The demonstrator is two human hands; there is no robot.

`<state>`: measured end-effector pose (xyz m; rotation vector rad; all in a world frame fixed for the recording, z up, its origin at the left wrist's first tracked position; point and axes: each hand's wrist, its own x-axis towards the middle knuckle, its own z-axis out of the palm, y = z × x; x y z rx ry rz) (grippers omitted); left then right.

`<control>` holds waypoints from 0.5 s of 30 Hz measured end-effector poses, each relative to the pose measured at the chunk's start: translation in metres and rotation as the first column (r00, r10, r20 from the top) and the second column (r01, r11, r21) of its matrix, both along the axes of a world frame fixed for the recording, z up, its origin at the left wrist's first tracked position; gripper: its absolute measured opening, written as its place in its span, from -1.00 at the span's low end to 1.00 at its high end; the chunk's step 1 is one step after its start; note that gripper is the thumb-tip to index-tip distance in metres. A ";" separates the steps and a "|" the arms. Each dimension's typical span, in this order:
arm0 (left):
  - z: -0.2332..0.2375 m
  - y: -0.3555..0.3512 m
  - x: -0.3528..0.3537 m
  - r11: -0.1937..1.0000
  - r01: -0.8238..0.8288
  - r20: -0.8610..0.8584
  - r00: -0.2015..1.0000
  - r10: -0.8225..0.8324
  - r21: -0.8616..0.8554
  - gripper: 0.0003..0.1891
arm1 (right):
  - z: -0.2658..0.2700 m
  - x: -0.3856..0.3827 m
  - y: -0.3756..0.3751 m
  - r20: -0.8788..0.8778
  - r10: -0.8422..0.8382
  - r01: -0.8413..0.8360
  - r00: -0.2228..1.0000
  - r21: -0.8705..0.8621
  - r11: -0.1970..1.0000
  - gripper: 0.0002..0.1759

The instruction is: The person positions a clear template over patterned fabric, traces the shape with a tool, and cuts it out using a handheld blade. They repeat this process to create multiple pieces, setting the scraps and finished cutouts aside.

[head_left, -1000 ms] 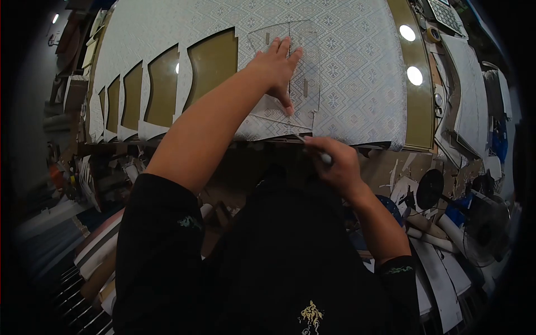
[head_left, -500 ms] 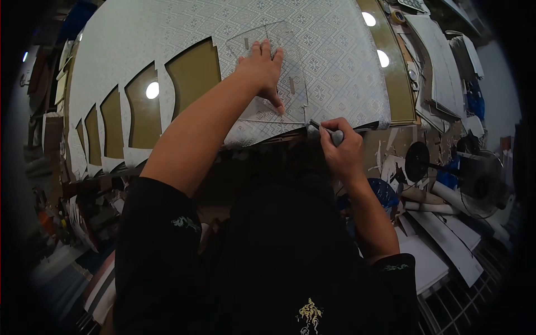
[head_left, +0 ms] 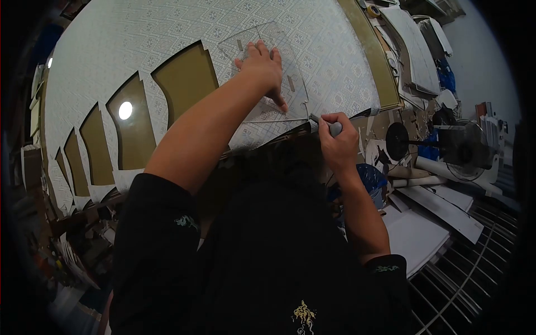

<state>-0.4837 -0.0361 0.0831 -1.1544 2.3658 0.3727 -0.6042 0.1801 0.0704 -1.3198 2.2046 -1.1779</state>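
Some of the clear template (head_left: 293, 66) is hidden beneath the flat, spread left hand (head_left: 261, 70); right hand (head_left: 341, 143) grips grey-handled tool (head_left: 335, 129), tip indistinct near patterned fabric's (head_left: 338, 67) edge.

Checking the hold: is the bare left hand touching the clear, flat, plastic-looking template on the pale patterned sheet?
Touching. The head view shows the left hand spread over the template, its fingers resting on the surface, no gap visible.
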 end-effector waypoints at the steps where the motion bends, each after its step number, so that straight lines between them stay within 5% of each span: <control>1: -0.001 0.000 0.000 1.000 0.001 -0.002 1.000 -0.001 -0.002 0.75 | 0.000 0.001 -0.001 0.010 -0.008 0.008 1.000 0.009 1.000 -0.86; 9: -0.003 -0.001 -0.007 1.000 0.006 0.037 0.999 -0.007 0.009 0.76 | 0.001 0.004 -0.001 -0.056 -0.011 0.016 0.998 0.103 0.995 -0.83; 15: -0.002 -0.001 -0.012 1.000 -0.005 0.080 0.997 0.003 0.021 0.77 | -0.053 0.010 0.009 0.070 -0.063 0.071 0.996 -0.117 0.991 -0.83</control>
